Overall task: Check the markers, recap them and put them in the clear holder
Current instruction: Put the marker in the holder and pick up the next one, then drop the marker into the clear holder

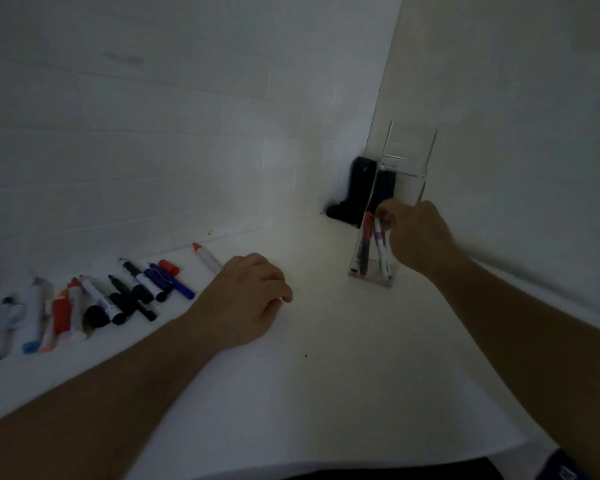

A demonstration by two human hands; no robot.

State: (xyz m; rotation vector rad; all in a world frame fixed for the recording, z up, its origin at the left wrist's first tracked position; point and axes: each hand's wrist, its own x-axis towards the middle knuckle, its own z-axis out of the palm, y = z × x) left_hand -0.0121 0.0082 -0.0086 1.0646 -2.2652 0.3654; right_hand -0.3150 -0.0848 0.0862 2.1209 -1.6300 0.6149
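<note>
A tall clear holder stands at the back right of the white table, with a red-capped marker and a purple marker inside. My right hand is at the holder's side, fingers pinched near the top of the purple marker; whether it grips the marker is unclear. My left hand rests curled on the table and holds a white marker with a red cap that sticks out behind it. A pile of loose markers lies to the left.
A dark object stands in the corner behind the holder. White walls close in at the back and on the right. More markers lie near the left edge. The scene is dim.
</note>
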